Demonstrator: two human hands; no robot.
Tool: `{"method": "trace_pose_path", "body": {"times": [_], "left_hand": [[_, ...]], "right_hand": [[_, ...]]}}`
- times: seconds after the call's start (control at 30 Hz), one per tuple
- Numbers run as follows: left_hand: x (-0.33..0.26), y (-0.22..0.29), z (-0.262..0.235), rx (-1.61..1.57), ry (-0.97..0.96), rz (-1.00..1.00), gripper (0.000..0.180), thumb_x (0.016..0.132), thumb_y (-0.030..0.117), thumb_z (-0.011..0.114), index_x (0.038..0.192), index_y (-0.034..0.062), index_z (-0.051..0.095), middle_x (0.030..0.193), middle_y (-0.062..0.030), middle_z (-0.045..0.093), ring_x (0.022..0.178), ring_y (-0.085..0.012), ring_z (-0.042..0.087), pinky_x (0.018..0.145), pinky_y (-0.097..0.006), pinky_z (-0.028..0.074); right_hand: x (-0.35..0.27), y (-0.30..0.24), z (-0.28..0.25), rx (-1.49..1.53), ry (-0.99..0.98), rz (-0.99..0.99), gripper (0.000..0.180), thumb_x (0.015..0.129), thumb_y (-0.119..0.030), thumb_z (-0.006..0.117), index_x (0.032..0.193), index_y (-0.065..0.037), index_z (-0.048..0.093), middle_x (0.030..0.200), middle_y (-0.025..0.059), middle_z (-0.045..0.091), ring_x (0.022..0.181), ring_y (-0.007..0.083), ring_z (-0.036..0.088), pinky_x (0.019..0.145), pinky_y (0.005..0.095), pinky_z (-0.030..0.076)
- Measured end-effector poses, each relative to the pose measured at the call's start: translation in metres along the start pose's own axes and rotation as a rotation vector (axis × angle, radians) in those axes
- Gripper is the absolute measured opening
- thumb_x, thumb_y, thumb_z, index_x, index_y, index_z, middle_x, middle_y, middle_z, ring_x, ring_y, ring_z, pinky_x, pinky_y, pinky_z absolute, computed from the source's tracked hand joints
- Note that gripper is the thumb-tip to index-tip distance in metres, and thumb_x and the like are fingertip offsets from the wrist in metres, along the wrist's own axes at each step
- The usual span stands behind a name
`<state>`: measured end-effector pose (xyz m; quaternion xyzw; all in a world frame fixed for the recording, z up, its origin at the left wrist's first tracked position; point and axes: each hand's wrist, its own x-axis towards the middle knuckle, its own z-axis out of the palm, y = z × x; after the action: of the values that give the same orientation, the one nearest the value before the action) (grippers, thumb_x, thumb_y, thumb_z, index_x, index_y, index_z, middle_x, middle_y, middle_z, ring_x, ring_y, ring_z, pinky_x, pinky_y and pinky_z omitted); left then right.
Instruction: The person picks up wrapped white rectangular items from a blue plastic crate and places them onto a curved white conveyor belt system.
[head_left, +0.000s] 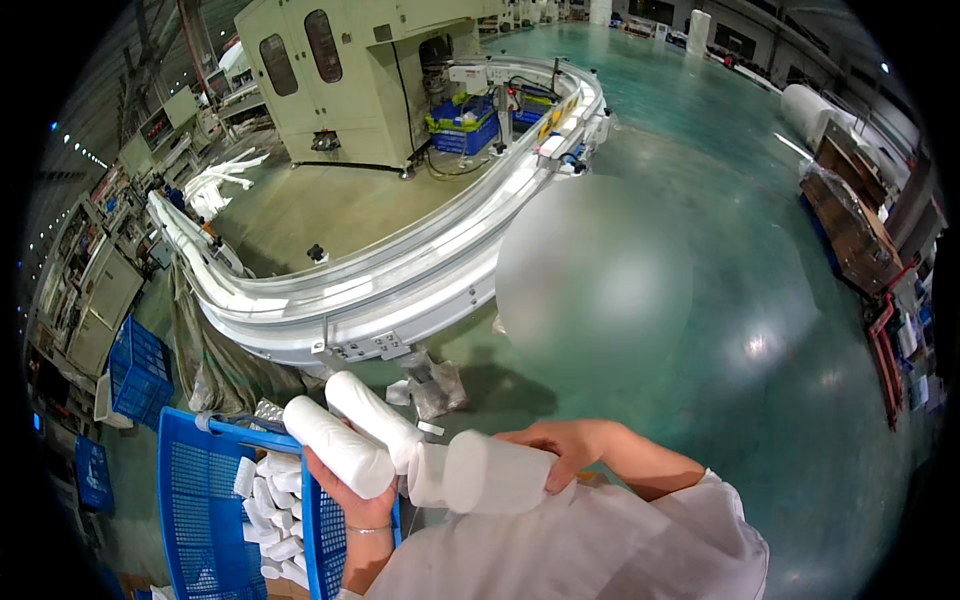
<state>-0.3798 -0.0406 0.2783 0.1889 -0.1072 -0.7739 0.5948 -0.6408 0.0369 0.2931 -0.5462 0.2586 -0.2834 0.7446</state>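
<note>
Green polished factory floor [700,330] fills the background, with a curved white conveyor track [400,280] sweeping across the upper half of the view.

Left hand [350,495]: fingers are curled upward and closed around two white plastic bottles [355,435]. The bottles lie side by side in the grip and touch each other. Both are tilted, their far ends pointing up and away toward the conveyor track. A thin bracelet sits on the wrist below the hand.

Right hand [560,445]: fingers are wrapped over the top of a third white bottle [485,475], thumb side toward the body. This bottle lies nearly horizontal. Its left end touches or nearly touches the lower ends of the two bottles held by the other hand; the exact contact cannot be determined. A white sleeve [600,540] covers the forearm.

Blue plastic crate [200,500]: located directly beneath and beside the left hand, on the near side of the conveyor track. It contains a loose heap of further white bottles [270,520].

Beige machine cabinet [340,80]: stands beyond the conveyor track. More blue crates [140,370] stand near the track's left bend.
</note>
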Motion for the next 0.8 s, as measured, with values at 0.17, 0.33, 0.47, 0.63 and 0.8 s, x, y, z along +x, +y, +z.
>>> {"method": "trace_pose_path", "body": {"times": [0.17, 0.33, 0.47, 0.63, 0.8], "left_hand": [[0.013, -0.047, 0.033, 0.07, -0.111, -0.025, 0.055, 0.078, 0.056, 0.045, 0.108, 0.0113, 0.053, 0.104, -0.0039, 0.057, 0.101, -0.0215, 0.051, 0.092, -0.039, 0.038], [0.035, -0.141, 0.075, 0.047, -0.208, -0.064, 0.057, 0.077, 0.056, 0.047, 0.104, 0.007, 0.055, 0.102, -0.0063, 0.058, 0.1, -0.0223, 0.052, 0.091, -0.039, 0.038], [0.074, -0.2, 0.083, -0.04, -0.166, -0.226, 0.07, 0.072, 0.065, 0.043, 0.111, 0.0067, 0.051, 0.113, -0.017, 0.05, 0.104, -0.0379, 0.047, 0.09, -0.052, 0.035], [0.089, -0.246, 0.106, -0.041, -0.205, -0.22, 0.066, 0.074, 0.059, 0.044, 0.117, 0.0086, 0.047, 0.114, -0.0132, 0.051, 0.103, -0.0327, 0.048, 0.092, -0.046, 0.036], [0.108, -0.258, 0.125, 0.047, -0.204, -0.228, 0.054, 0.078, 0.048, 0.05, 0.113, 0.0078, 0.048, 0.108, -0.0084, 0.054, 0.102, -0.0243, 0.051, 0.093, -0.04, 0.038]], "right_hand": [[-0.062, 0.043, -0.039, 0.26, 0.172, -0.118, 0.081, 0.055, -0.033, 0.07, 0.122, 0.002, 0.042, 0.111, 0.0083, 0.051, 0.102, 0.0159, 0.046, 0.085, 0.0282, 0.037], [-0.148, 0.055, -0.102, 0.026, 0.224, -0.192, 0.086, 0.053, -0.039, 0.071, 0.123, 0.002, 0.04, 0.112, 0.0097, 0.051, 0.101, 0.0164, 0.047, 0.083, 0.0279, 0.039], [-0.196, 0.052, -0.115, 0.298, 0.445, -0.235, 0.092, 0.052, -0.043, 0.073, 0.123, 0.003, 0.038, 0.113, 0.011, 0.051, 0.103, 0.0188, 0.048, 0.085, 0.029, 0.039], [-0.228, 0.005, -0.109, 0.457, 0.767, -0.13, 0.083, 0.055, -0.04, 0.067, 0.119, 0.005, 0.043, 0.111, 0.0111, 0.053, 0.098, 0.0199, 0.051, 0.084, 0.0282, 0.04], [-0.232, -0.006, -0.14, 0.41, 0.914, -0.001, 0.073, 0.055, -0.026, 0.057, 0.118, 0.007, 0.042, 0.113, 0.0143, 0.051, 0.101, 0.0231, 0.049, 0.087, 0.0287, 0.037]]}}
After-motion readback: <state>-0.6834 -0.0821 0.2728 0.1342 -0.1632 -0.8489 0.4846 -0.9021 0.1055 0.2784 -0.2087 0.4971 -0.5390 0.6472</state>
